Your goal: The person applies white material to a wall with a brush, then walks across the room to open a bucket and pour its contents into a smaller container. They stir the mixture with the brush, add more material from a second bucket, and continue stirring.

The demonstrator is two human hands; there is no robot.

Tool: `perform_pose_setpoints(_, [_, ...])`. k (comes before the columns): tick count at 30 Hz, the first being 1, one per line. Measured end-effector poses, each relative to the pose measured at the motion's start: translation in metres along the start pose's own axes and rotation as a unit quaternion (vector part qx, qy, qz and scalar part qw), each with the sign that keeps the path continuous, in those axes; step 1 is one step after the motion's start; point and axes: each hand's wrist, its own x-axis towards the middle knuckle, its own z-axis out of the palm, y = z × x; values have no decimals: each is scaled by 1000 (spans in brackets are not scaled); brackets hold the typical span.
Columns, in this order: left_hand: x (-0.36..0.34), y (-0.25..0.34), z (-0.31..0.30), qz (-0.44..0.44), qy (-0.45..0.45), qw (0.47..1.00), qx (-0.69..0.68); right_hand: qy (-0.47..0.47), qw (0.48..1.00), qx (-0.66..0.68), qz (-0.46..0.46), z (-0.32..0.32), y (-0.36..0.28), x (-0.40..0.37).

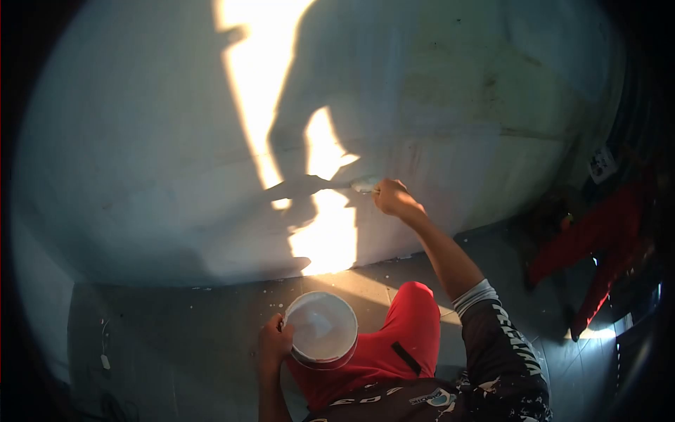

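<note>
Left hand [274, 342], fingers gripping a round white bucket [321, 362], right hand [395, 198], fingers tight around a small pale tool [363, 185], big grey wall [162, 119] ahead

Dark grey tiled floor [190, 344] below, speckled with white, crossed by a slanting band of sunlight [365, 287]. Lying at far left, a small white piece [105, 361] on a thin cord. In the dimness at right, another person's red trousers [612, 246], legs apart — and near these, higher up, a tilted white sheet [602, 165] with dark marks, too small to read.
</note>
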Motion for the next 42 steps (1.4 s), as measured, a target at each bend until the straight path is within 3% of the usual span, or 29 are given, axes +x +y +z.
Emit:
perform_pose_setpoints(2, [-1,-1,1,16,10,1000,-13,142,986,-7,-90,-9,11,3])
perform_pose_setpoints(3, [-2,-1,1,12,8,1000,-18,160,980,-73,-87,-24,20,22])
perform_pose_setpoints(4, [-3,-1,0,9,8,1000,-22,215,968,-26,-124,-65,6,5])
perform_pose_setpoints(5, [-5,1,0,10,8,1000,-19,371,874,-164,-267,-85,34,39])
perform_pose_setpoints(7, [-2,-7,0,-22,10,999,-24,344,926,-42,-148,-185,-32,-29])
perform_pose_setpoints(9, [-1,-7,-1,-19,8,1000,-9,414,894,-19,-171,-245,-49,-30])
perform_pose_setpoints(12, [-4,-11,-1,-17,9,1000,11,458,876,-24,-147,-274,-63,-16])
perform_pose_setpoints(13, [-2,-11,0,-18,10,1000,16,491,849,-42,-190,-261,-54,-2])
perform_pose_setpoints(15, [-2,-17,1,-21,12,1000,12,492,846,-40,-201,-209,-34,10])
perform_pose_setpoints(18, [3,-30,2,-27,12,1000,3,418,890,-17,-180,-96,10,9])
perform_pose_setpoints(22, [-4,-9,-5,-24,-2,1000,9,244,966,6,-87,34,60,-15])
perform_pose_setpoints(24, [-3,-11,-1,-25,-7,1000,6,161,985,53,-35,65,70,-19])
perform_pose_setpoints(27, [-2,-11,-3,-24,-15,999,19,114,991,64,-16,68,79,-11])
perform_pose_setpoints(30, [-2,-6,-3,-12,-15,1000,20,199,975,94,-40,-11,57,6])
perform_pose_setpoints(33, [-2,-18,0,-3,-8,1000,14,293,948,44,-114,-116,27,13])
perform_pose_setpoints(34, [0,-24,2,0,-3,1000,9,271,957,75,-73,-156,2,-6])
perform_pose_setpoints(37, [1,-28,4,3,8,1000,11,369,921,34,-119,-227,-16,-1])
perform_pose_setpoints(39, [-2,-25,4,1,4,1000,4,402,906,55,-124,-252,-36,-22])
perform_pose_setpoints(40, [0,-23,4,8,5,1000,-7,395,913,-13,-103,-261,-38,-20])
perform_pose_setpoints(42, [3,-21,5,-8,-4,1000,-11,406,907,31,-105,-254,-51,-34])
